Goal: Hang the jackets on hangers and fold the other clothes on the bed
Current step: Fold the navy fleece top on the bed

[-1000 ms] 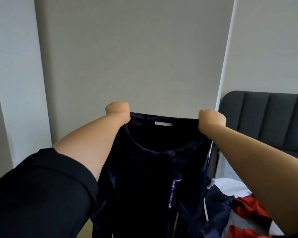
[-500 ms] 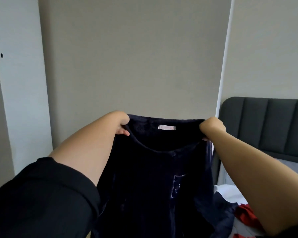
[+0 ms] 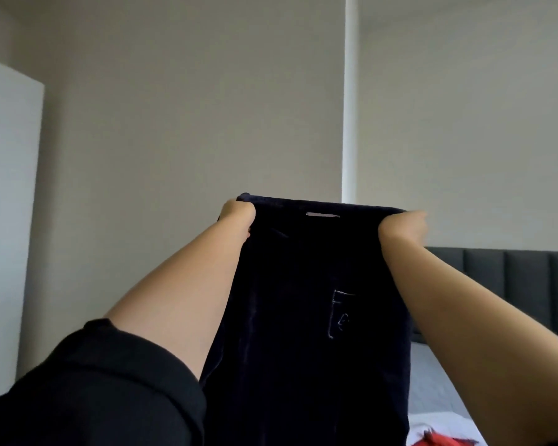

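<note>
You're holding the navy velvet top up, L hand & R hand each clenching an upper corner. It's blocking most of the bed; grey headboard & red clothes are showing at right. Neck label, chest stitching: unreadable.

Head view, close behind dark garment

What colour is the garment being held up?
The garment is dark navy, nearly black; head view.
</note>
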A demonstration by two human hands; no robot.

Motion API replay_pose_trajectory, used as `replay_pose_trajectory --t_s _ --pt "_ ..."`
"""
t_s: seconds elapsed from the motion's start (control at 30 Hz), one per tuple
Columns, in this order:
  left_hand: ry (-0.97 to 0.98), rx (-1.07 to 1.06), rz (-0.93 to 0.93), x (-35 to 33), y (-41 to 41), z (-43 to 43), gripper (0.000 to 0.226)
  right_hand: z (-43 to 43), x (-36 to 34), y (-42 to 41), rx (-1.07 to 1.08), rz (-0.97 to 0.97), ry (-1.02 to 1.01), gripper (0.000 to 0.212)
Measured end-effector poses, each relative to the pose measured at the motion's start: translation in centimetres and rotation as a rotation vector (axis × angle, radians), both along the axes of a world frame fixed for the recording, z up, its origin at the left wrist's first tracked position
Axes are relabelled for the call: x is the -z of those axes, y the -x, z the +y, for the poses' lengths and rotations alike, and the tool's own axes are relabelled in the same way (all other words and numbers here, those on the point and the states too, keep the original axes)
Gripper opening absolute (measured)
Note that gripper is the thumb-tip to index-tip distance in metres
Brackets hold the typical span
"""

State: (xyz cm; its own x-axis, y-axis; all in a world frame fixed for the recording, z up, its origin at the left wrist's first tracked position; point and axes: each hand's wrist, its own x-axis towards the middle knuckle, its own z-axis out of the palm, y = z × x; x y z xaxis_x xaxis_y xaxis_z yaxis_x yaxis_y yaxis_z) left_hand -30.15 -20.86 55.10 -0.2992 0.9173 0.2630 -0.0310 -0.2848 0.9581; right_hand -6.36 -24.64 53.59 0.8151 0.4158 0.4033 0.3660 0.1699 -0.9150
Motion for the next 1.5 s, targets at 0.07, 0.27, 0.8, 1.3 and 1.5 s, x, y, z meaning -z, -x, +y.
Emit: replay_pose_trajectory --t_s 0.07,0.27,0.8,1.3,1.5 --pt "-0.051 0.032 -0.029 -1.6 -1.3 -1.7 0.017 -2.1 -1.7 -1.0 0.028 0.020 -0.087 0.035" --pt "-0.203 -0.019 -0.123 -5.7 -5.4 -4.8 0.034 -7.9 -5.3 -3.7 0.132 -0.126 -0.318 0.028" --pt "0.103 0.186 -0.103 8.4 -23.1 1.7 0.047 -5.2 8.6 -18.3 0.406 -0.280 -0.040 0.030" --pt "0.542 0.693 -0.242 34.3 -31.9 14.7 0.062 9.4 33.2 -27.7 0.046 0.042 0.378 0.069" --pt "0.633 0.765 0.272 48.2 -29.3 13.8 0.069 8.5 46.8 -21.7 -0.172 -0.258 0.726 0.073"
